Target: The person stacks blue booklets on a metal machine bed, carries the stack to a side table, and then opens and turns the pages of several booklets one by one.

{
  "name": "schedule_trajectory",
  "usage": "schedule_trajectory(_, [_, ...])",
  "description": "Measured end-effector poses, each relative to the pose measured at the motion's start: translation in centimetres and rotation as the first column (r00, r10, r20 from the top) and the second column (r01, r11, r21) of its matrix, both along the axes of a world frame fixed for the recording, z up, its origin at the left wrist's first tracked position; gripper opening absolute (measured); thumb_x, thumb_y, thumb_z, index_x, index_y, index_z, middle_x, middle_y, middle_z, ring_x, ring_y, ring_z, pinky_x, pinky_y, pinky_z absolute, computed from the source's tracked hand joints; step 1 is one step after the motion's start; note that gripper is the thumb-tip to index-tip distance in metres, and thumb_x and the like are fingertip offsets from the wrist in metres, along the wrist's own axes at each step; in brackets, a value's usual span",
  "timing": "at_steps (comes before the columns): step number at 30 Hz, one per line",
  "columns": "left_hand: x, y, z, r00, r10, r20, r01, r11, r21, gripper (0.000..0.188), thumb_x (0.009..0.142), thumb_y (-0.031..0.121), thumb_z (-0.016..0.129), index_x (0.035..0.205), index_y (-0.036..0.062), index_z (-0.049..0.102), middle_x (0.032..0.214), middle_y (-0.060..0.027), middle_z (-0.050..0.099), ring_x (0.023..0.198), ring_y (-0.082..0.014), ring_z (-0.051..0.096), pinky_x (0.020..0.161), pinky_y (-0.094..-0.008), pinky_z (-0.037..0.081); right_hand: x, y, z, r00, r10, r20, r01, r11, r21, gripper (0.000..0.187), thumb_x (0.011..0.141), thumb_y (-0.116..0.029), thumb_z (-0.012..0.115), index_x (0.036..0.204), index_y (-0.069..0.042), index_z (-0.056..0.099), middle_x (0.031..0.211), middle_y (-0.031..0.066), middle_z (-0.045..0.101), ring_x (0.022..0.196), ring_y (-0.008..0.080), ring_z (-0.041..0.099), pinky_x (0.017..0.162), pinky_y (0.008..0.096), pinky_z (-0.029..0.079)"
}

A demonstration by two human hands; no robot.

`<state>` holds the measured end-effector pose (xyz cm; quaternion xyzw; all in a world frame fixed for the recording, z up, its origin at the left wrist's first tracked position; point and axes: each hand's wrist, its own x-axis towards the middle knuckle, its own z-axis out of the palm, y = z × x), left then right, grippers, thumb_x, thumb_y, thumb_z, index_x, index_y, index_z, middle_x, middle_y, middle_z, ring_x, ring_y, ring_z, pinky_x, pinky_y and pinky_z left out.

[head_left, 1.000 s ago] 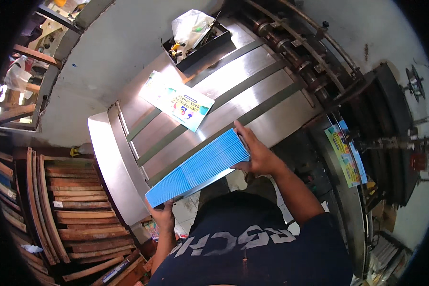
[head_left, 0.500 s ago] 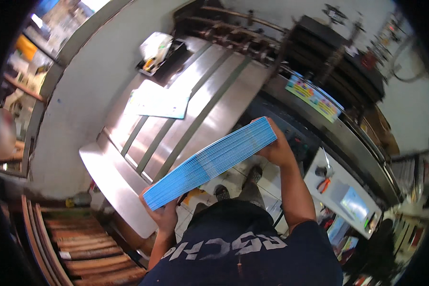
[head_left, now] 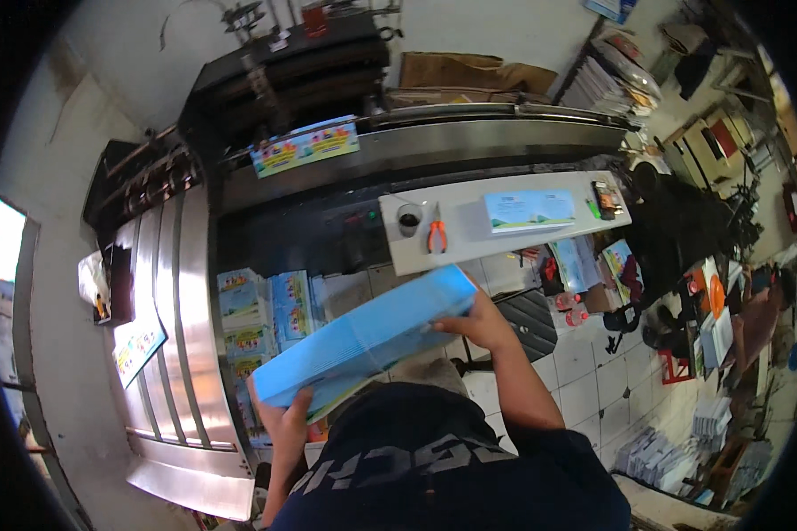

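A thick stack of blue-edged printed booklets (head_left: 354,332) spans the space in front of my body, tilted up toward the right. At its lower left end my left hand (head_left: 283,420) grips it, thumb on the near side. My right hand (head_left: 487,323) is closed on the upper right end, thumb and fingers against the near face. What looks like a thin clear band crosses the stack near its middle. Part of a light blue and green face shows along its lower side.
Ahead, a white board (head_left: 460,239) carries pliers (head_left: 437,232), a dark cup (head_left: 408,219) and a blue printed stack (head_left: 530,211). To the left stands a metal feed table (head_left: 181,354) with a printed sheet (head_left: 139,348). Printed piles (head_left: 243,310) lie below; bundled papers (head_left: 655,458) sit at right.
My view has turned right, bringing the white board ahead and the metal table to the left. The stack has tipped, showing more of its lower face; both hands still hold it.
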<state>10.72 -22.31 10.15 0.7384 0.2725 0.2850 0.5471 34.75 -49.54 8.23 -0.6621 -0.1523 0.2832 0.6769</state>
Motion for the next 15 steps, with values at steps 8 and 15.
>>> schedule_trajectory(8, [15.7, -14.2, 5.7, 0.743, -0.6, -0.296, 0.662, 0.725, 0.19, 0.056, 0.072, 0.024, 0.085, 0.115, 0.0018, 0.055, 0.097, -0.0082, 0.064, 0.092, -0.0204, 0.062, 0.083, -0.0366, 0.05, -3.9, -23.3, -4.0, 0.908, -0.381, -0.173, 0.363, 0.923, -0.128, 0.099, 0.061, -0.007, 0.09, 0.144, -0.003, 0.037, 0.133, 0.0124, 0.054, 0.125, 0.0231, 0.052, 0.108, 0.038, 0.039])
schedule_trajectory(15, [28.2, -26.6, 9.1, 0.063, -0.865, -0.497, 0.81, -0.247, 0.532, 0.053, 0.068, 0.025, 0.083, 0.112, 0.0047, 0.061, 0.096, -0.0159, 0.067, 0.093, -0.0356, 0.063, 0.078, -0.0472, 0.05, -1.8, -22.9, 1.8, 0.724, -0.064, 0.687, 0.467, 0.779, -0.419, 0.12, 0.052, -0.037, 0.095, 0.147, -0.001, 0.032, 0.146, 0.0256, 0.042, 0.136, 0.0397, 0.042, 0.113, 0.0448, 0.034])
